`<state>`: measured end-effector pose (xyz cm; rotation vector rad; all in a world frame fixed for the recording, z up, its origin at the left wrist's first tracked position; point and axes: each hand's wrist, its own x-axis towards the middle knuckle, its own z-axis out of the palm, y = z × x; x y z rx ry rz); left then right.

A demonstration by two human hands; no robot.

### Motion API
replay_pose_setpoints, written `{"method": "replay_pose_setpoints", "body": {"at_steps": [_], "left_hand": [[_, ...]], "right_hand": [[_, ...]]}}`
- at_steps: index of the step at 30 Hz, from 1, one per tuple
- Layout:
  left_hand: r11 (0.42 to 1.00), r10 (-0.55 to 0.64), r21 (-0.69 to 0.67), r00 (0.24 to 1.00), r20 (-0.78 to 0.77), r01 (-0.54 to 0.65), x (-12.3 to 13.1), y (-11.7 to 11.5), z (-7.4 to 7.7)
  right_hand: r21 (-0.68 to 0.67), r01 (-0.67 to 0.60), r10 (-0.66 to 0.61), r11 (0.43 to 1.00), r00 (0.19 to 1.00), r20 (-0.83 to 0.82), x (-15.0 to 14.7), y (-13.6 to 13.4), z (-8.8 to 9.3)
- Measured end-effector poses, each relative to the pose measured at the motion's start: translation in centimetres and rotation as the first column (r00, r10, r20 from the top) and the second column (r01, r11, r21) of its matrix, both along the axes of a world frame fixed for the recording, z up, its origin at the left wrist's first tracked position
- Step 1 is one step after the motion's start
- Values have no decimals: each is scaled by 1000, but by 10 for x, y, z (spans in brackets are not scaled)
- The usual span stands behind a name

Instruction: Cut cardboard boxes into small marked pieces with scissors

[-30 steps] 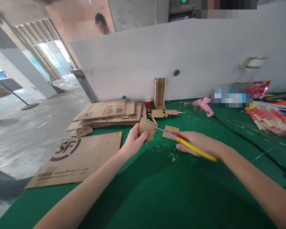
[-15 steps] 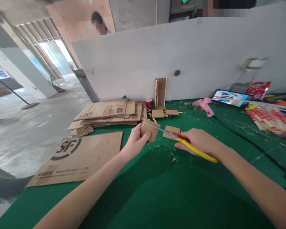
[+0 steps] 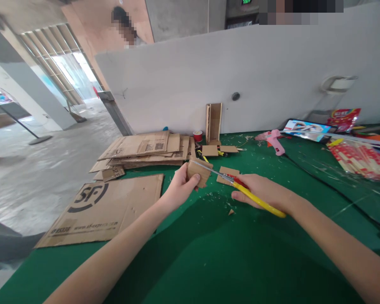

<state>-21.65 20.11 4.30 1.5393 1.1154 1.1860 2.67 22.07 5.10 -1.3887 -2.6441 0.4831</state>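
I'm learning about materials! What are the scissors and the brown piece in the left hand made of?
Scissors: the blades look like shiny metal, silvery grey; the yellow and red handles are probably smooth plastic, brightly and evenly coloured. Brown piece: seems to be matte cardboard, plain tan and flat.

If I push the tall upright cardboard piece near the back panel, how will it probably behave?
The tall cardboard piece may tip easily, since it stands upright and narrow. It is probably light, as its walls look thin. Its side walls likely keep it stiff.
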Motion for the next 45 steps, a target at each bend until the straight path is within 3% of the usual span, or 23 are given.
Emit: {"method": "replay_pose_setpoints", "body": {"at_steps": [18, 28, 35, 45], "left_hand": [[997, -29, -72, 997, -72, 23, 0, -3, 14], [997, -56, -61, 993, -105, 50, -5, -4, 23], [996, -64, -67, 990, -127, 56, -6, -4, 24], [997, -75, -44, 986, -149, 70, -11, -1, 22]], "right_hand": [[-38, 36, -37, 999, 999, -35, -2, -1, 3], [-139, -133, 117, 981, 986, -119, -1, -4, 4], [-79, -1, -5, 997, 997, -82, -6, -6, 4], [-22, 42, -44, 999, 994, -102, -10, -6, -2]]}}
